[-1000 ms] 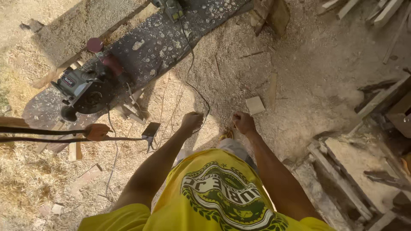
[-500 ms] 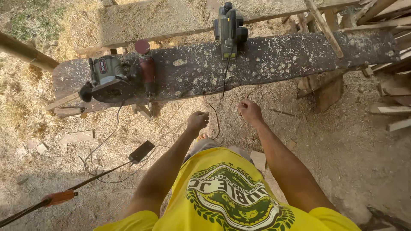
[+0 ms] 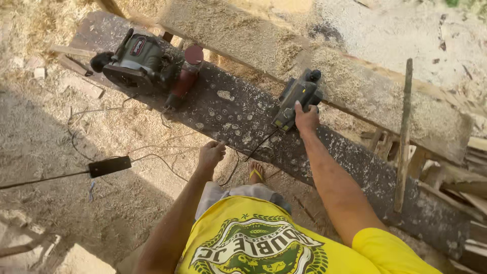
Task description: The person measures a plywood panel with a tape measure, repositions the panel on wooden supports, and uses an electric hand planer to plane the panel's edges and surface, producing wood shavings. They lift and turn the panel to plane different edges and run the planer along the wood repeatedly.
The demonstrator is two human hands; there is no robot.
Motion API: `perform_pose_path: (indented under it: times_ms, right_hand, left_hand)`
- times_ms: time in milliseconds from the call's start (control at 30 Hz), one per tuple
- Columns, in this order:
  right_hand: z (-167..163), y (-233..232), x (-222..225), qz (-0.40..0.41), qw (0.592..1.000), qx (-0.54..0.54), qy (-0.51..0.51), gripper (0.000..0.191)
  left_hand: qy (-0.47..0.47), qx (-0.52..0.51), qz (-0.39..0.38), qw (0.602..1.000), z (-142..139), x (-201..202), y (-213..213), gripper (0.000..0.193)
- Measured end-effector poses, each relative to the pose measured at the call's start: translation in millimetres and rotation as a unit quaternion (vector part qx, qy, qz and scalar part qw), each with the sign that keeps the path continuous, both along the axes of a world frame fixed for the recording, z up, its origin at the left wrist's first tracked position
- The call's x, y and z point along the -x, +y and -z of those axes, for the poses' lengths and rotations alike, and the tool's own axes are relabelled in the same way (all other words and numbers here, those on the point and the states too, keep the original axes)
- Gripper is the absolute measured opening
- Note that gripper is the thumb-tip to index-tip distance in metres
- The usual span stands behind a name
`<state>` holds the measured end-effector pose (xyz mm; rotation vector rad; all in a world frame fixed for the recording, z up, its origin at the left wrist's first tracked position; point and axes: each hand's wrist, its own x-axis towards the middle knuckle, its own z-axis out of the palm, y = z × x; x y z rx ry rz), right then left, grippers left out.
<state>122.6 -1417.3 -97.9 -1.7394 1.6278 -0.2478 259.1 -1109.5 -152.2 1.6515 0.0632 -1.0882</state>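
A dark, speckled wooden plank [image 3: 231, 109] runs diagonally across the view. On it rests a dark electric planer [image 3: 298, 95], and my right hand [image 3: 306, 117] is closed on its rear end. My left hand [image 3: 211, 152] hangs loosely curled in front of the plank's near edge, next to the planer's black cord [image 3: 251, 152], and I cannot tell whether it touches the cord. Further left on the plank sits a green-grey circular saw [image 3: 134, 62] with a red power tool [image 3: 183, 78] beside it.
A second plank heaped with sawdust [image 3: 324, 76] lies behind the dark one. A thin stick [image 3: 403, 137] leans across at right. A black socket block [image 3: 109, 166] and cables lie on the sawdust-strewn ground at left. Scrap timber piles up at far right [image 3: 472, 198].
The view has swung closer to the plank. My right hand has reached forward from mid-air and taken hold of the planer. My left hand stays low near the cord.
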Motion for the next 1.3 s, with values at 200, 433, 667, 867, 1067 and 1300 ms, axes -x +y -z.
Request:
perform_pose_path:
  times_ms: [200, 433, 667, 867, 1067, 1300]
  right_hand:
    - [23, -41, -46, 0.067, 0.959, -0.14, -0.235, 0.038]
    - [44, -32, -60, 0.144, 0.905, -0.208, -0.342, 0.025]
    - [30, 83, -40, -0.068, 0.972, -0.102, -0.199, 0.037]
    - [-13, 263, -25, -0.297, 0.921, -0.187, -0.171, 0.024]
    - [-56, 474, -37, -0.538, 0.816, -0.193, -0.08, 0.025]
    - [-83, 700, -53, -0.706, 0.687, -0.164, -0.041, 0.032]
  left_hand:
    - [-0.032, -0.013, -0.094, 0.995, 8, 50, 10, 0.032]
    - [-0.04, -0.067, -0.19, 0.979, -5, 69, 70, 0.036]
    - [-0.019, -0.008, -0.3, 0.954, -23, 78, 157, 0.036]
    - [-0.018, 0.017, -0.314, 0.949, -36, 97, 263, 0.036]
    - [-0.075, 0.045, -0.392, 0.916, -41, 135, 432, 0.037]
    - [-0.06, 0.034, -0.549, 0.833, -53, 207, 613, 0.023]
